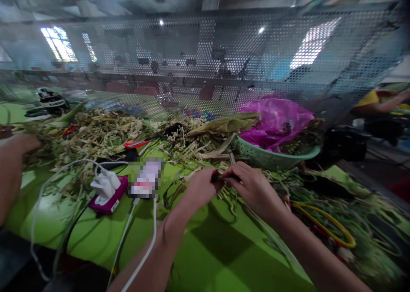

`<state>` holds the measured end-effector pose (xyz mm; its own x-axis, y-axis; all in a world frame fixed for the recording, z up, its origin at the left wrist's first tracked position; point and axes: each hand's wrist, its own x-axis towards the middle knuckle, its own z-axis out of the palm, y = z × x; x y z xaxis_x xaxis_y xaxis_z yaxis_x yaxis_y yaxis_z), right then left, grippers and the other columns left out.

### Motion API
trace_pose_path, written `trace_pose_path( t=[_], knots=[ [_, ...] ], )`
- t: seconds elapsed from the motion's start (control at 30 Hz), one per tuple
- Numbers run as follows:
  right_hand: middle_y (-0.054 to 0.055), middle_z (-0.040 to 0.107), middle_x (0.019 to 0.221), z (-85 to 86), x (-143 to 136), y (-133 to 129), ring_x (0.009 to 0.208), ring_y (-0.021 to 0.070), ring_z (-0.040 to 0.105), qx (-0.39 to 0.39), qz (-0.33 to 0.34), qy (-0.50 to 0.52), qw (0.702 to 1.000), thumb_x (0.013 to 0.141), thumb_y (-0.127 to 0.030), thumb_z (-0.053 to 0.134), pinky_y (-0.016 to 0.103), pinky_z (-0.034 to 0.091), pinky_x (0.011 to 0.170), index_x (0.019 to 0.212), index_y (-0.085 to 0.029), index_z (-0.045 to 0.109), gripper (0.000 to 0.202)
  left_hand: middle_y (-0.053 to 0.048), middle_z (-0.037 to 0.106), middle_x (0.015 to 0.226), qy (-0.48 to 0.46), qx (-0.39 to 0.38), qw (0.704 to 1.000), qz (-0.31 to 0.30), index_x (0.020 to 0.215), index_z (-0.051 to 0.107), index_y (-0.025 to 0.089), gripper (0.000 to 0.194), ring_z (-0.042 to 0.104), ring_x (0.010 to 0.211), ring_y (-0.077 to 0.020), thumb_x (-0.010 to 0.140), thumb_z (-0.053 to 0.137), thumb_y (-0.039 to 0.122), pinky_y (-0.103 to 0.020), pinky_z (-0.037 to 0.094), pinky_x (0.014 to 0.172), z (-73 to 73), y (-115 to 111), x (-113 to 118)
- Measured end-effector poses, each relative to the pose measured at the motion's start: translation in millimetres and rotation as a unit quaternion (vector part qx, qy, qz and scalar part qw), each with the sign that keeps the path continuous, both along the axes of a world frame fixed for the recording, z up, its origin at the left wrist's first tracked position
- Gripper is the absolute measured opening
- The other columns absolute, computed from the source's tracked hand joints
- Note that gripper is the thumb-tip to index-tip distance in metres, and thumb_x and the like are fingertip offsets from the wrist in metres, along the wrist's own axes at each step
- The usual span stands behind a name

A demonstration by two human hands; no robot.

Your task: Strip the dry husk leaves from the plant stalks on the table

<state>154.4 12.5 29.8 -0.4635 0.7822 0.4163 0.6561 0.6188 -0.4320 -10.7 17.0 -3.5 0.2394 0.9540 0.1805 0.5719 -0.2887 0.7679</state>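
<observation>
My left hand (202, 186) and my right hand (250, 184) meet over the middle of the green table (250, 258), fingertips pinched close together. Between them is a thin strip of dried corn husk, mostly hidden by the fingers. Thin greenish strands (232, 206) hang or lie just below the hands. Right behind them, a heap of dry husks (205, 144) spreads out, with a broad folded husk leaf (224, 124) on top. A pale green basket (272, 158) holding a purple plastic bag (275, 119) stands beyond my right hand.
Left of my hands lie a phone (147, 178) on a white cable, a purple power strip (110, 200) and a red cutter (137, 144). Another person's arm (13, 168) reaches in at far left. Husk strands and a yellow loop (333, 223) lie right. A perforated screen (192, 48) stands behind.
</observation>
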Motion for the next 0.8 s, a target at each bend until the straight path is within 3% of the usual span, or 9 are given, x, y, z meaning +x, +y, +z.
trace_pose_path(
  t=[0.17, 0.47, 0.8],
  knots=[
    [0.004, 0.062, 0.081, -3.8, 0.1, 2.3, 0.077, 0.0174, 0.059, -0.002, -0.009, 0.019, 1.0, 0.086, -0.015, 0.054, 0.028, 0.044, 0.071, 0.082, -0.019, 0.061, 0.009, 0.003, 0.046, 0.059, -0.017, -0.005, 1.0, -0.008, 0.068, 0.057, 0.017, 0.016, 0.038, 0.057, -0.0107, 0.079, 0.055, 0.029, -0.025, 0.023, 0.053, -2.4, 0.9, 0.8],
    [0.002, 0.067, 0.083, -1.8, 0.9, 3.1, 0.074, 0.0162, 0.063, -0.035, -0.019, 0.079, 0.996, 0.082, -0.018, 0.059, 0.026, 0.048, 0.068, 0.088, -0.02, 0.063, 0.007, -0.001, 0.059, 0.068, -0.047, -0.04, 0.998, 0.018, 0.078, 0.066, 0.017, 0.013, 0.05, 0.065, -0.0137, 0.076, 0.059, 0.027, -0.024, 0.038, 0.061, -3.3, 5.7, -0.3],
    [0.002, 0.068, 0.086, -4.7, 1.5, 3.6, 0.076, 0.0158, 0.064, -0.037, -0.005, 0.058, 0.998, 0.084, -0.018, 0.055, 0.026, 0.049, 0.071, 0.097, -0.02, 0.059, 0.014, -0.001, 0.061, 0.07, -0.042, -0.052, 0.998, -0.018, 0.081, 0.064, 0.015, 0.014, 0.049, 0.061, -0.012, 0.075, 0.057, 0.025, -0.023, 0.035, 0.057, -6.1, 5.3, -0.7]
  ],
)
